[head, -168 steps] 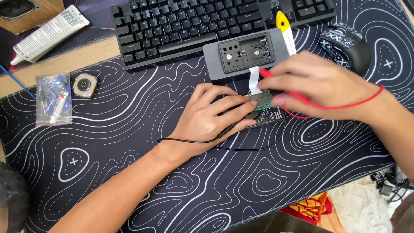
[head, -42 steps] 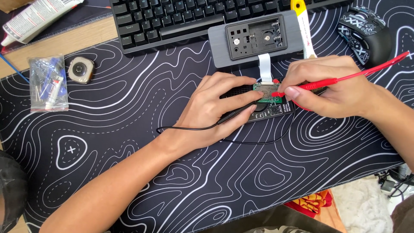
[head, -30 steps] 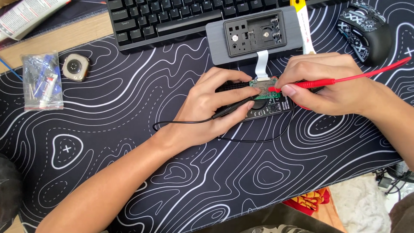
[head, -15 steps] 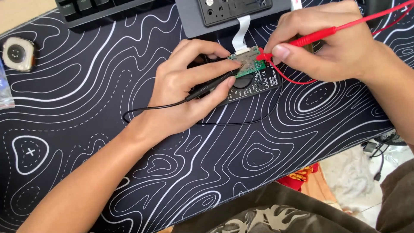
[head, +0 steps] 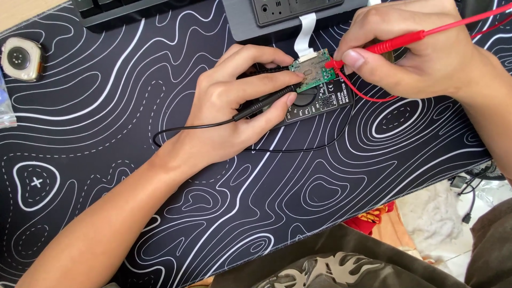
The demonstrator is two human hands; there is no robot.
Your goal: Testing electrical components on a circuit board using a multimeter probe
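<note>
1. Compared with the picture half a second before, our view has come closer and lower: the keyboard is now almost out of the top edge, and the watch body [head: 21, 57] sits at the far left of the patterned desk mat [head: 160, 213].

2. Our left hand [head: 234, 106] has hardly moved. It pinches the black probe [head: 266, 104] between thumb and fingers, closed firmly on it, and its tip lies on the small green circuit board [head: 312, 73].

3. Our right hand [head: 410, 48] has shifted a little. It grips the red probe [head: 384, 47] like a pen, fingers pressed together around it, and the red tip now touches the right edge of the board.

4. The board rests on top of the black multimeter [head: 320, 101], joined by a white ribbon cable [head: 305, 37] to the grey housing [head: 288, 16] above.

5. Since both tips stay on the board while only the camera approaches, we judge that a measurement is in progress and we lean in to see better. Which exact contacts are touched, we cannot tell.
</note>
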